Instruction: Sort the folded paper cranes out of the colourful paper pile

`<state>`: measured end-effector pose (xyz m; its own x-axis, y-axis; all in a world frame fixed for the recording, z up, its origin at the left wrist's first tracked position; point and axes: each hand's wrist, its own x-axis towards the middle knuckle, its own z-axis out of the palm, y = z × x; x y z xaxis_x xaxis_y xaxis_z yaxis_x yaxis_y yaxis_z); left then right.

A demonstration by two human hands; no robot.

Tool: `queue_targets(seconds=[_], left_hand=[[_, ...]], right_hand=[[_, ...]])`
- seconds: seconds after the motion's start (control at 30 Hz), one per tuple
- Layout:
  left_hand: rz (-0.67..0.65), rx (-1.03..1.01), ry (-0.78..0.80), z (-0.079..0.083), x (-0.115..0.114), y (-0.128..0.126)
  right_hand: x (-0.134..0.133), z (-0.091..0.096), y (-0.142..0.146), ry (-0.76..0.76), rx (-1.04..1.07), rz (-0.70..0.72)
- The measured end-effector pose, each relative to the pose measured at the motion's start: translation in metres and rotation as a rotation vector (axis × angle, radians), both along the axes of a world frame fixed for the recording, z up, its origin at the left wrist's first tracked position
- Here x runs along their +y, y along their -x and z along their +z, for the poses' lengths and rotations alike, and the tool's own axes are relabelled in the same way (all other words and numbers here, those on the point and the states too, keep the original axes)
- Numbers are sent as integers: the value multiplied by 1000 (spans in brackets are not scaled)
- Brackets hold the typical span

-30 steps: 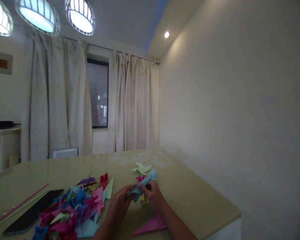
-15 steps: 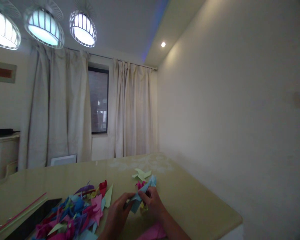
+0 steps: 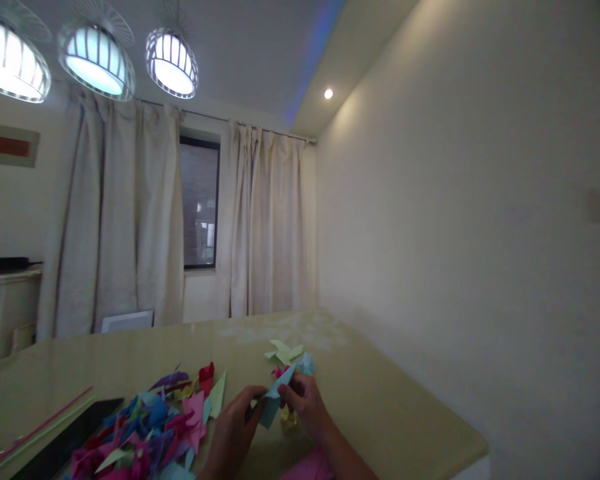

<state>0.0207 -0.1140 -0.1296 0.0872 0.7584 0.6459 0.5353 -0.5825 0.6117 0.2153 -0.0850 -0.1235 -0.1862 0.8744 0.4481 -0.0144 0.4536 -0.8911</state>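
A partly folded piece of light blue paper is held between my two hands above the table. My left hand pinches its left side, fingers closed. My right hand grips its right edge between thumb and fingers. Just beyond lie a pale green folded paper shape, a magenta one and another light blue one. A yellow folded piece sits beneath my right hand, partly covered. Pink paper shows under my right forearm.
To the left is a heap of many-coloured folded paper. Beside it lie a flat black object and thin pink and green sticks. The table ends at a rounded corner on the right, near the wall.
My hands have shifted slightly and the blue paper is tilted a little differently between them. The light blue piece behind now shows apart from it. The view has moved slightly.
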Motion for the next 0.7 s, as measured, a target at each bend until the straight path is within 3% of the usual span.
queue_targets(seconds=[0.17,0.43,0.7], left_hand=[[-3,35,7,1,-3,-1],[24,54,-117,-2,-1,1],[18,106,-161,12,-11,3]], right_hand=[[-1,-3,0,31,-41,2],[0,0,-1,12,-20,35],[-10,11,0,-44,-35,28]])
